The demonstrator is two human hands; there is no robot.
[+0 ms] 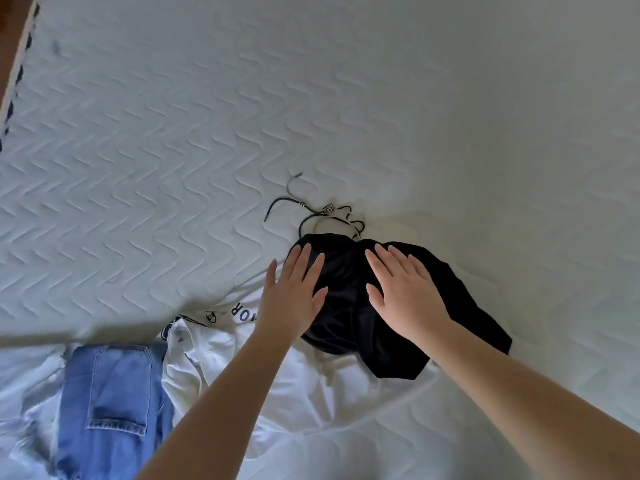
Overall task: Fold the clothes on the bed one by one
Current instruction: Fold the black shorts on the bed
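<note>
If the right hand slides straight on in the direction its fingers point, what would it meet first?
Probably the black cord lying just past the top edge of the black garment. The right hand lies flat on that garment, fingers pointing up and slightly left. Beyond the cord is only bare mattress.

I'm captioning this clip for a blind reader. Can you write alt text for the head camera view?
Two open hands, left hand and right hand, lie flat on a crumpled black garment with thin cords, on a white quilted mattress. Nearer the person lie a white garment with black lettering and blue jeans.
</note>
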